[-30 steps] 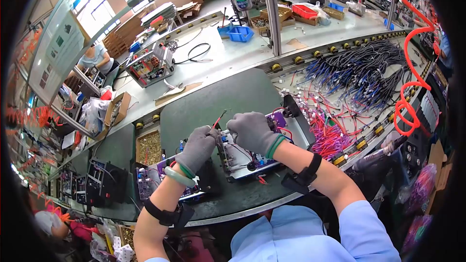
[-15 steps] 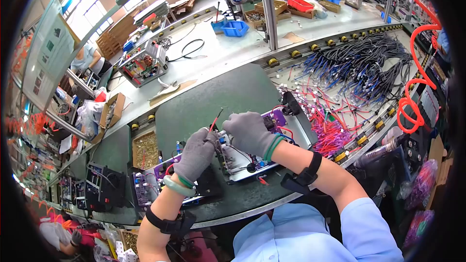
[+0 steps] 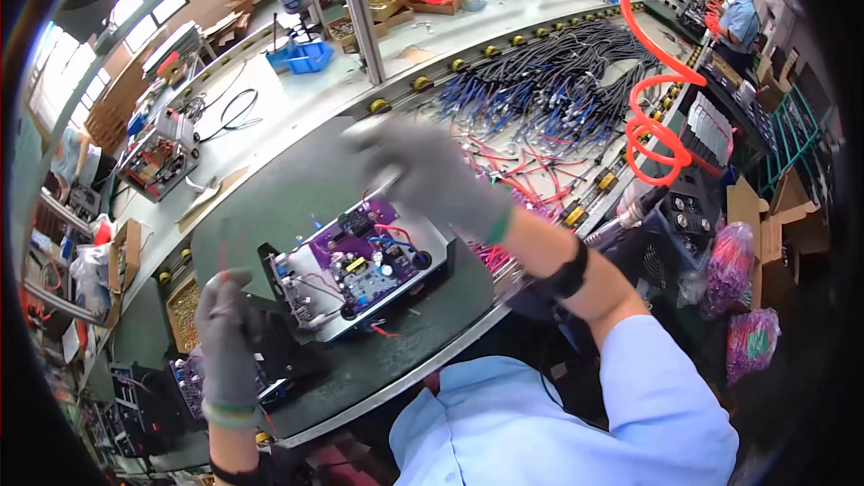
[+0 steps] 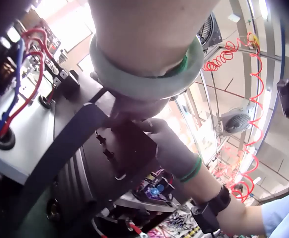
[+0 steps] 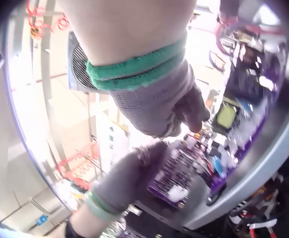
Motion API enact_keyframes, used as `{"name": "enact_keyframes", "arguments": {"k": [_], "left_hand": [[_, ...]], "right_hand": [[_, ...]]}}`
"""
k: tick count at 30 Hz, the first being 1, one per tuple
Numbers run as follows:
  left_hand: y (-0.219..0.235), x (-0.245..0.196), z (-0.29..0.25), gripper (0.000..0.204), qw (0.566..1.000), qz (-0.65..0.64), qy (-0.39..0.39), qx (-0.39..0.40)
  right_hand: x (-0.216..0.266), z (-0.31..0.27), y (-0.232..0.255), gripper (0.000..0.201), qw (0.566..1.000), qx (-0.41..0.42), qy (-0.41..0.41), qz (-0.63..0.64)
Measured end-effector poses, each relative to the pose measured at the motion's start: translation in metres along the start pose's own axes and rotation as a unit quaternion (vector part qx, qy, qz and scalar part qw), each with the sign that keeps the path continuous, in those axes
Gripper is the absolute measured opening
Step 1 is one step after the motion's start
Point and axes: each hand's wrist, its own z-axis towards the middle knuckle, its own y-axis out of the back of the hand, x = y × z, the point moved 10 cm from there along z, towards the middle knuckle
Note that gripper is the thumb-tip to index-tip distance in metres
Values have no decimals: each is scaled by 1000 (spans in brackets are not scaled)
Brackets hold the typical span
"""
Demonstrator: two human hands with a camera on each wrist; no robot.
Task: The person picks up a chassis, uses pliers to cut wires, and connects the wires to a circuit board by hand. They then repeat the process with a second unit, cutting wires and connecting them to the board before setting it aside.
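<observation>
My left hand [image 3: 230, 342], in a grey glove, is raised at the left over a dark metal chassis [image 3: 292, 355]. Between its fingers and thumb it pinches a thin red wire [image 3: 223, 243] that points up and is blurred. Blurred by motion, my gloved right hand [image 3: 436, 175] hovers above the far right corner of an open tray-like chassis with a purple circuit board [image 3: 355, 261]. Its fingers are parted and loosely bent, with nothing visible in them. In the left wrist view, the bangle [image 4: 144, 82] and forearm hide most of the left hand.
Bundles of black and blue cables [image 3: 549, 81] lie behind at the right. A coiled red hose [image 3: 657, 139] hangs at the right. A box of small brass parts [image 3: 184, 315] sits left of the green mat [image 3: 270, 184]. Further off is a blue bin [image 3: 306, 57].
My hands were close together at the circuit board's left edge. Now they are apart: the right has lifted away rightward, the left has moved left with the red wire. The head view has turned right.
</observation>
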Motion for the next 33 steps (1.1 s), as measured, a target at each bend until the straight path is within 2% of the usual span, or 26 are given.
{"name": "enact_keyframes", "arguments": {"k": [1,2,3,4,5,6,7,8,10,12,14,15,17,18,20,22,23,24,25,26,27,29,30,33], "left_hand": [[11,1,-3,25,999,-35,8,-27],[20,3,-4,26,996,-68,16,-56],[22,6,-1,26,996,-67,15,-57],[17,-14,2,27,988,99,-112,-42],[3,-34,-4,27,936,261,-236,-28],[-4,-43,-7,27,935,262,-238,-34],[-21,-41,-2,27,974,168,-150,5],[-41,-36,0,28,995,69,-60,40],[-73,-34,5,30,996,56,-16,67],[-109,-55,13,24,986,95,-96,101],[-130,-24,32,14,990,53,4,134],[-136,-5,44,14,990,52,5,129],[-153,-2,63,8,955,203,-171,129],[-155,-2,68,8,956,202,-171,125],[-164,4,77,8,921,326,-157,146],[-159,4,80,9,920,336,-131,152],[-156,12,82,8,925,333,-76,168],[-153,23,81,8,927,327,-18,184],[-149,29,81,8,927,326,-15,183],[-147,31,83,8,937,295,-42,183],[-145,30,83,7,945,263,-70,180],[-142,29,81,7,950,250,-69,176],[-143,27,80,6,952,239,-72,178],[-143,28,80,5,955,226,-70,181]], "right_hand": [[-19,0,51,29,994,-105,20,-24],[-60,-9,80,24,990,-109,-73,-50],[-109,-26,97,23,969,-80,-210,-103],[-170,-48,103,29,946,-21,-236,-223],[-220,-75,95,29,917,57,-283,-277],[-258,-104,83,30,876,133,-327,-327],[-283,-124,70,26,851,171,-339,-363],[-299,-141,54,23,824,210,-345,-397],[-315,-168,40,27,773,206,-401,-446],[-349,-183,27,32,749,234,-423,-453],[-343,-174,23,31,744,262,-415,-453],[-335,-174,26,30,732,286,-417,-458],[-315,-166,38,31,741,267,-428,-445],[-310,-167,44,33,747,246,-445,-429],[-323,-175,59,35,758,241,-441,-417],[-302,-166,73,30,836,187,-415,-307],[-277,-167,87,23,836,70,-525,-143],[-262,-163,91,23,835,74,-526,-142],[-252,-161,91,18,845,4,-534,2],[-242,-155,91,14,834,-67,-528,146],[-228,-148,90,14,835,-61,-527,145],[-186,-118,80,12,855,-97,-436,263],[-173,-113,77,12,855,-92,-437,264],[-116,-78,71,12,909,-24,-335,247]]}}
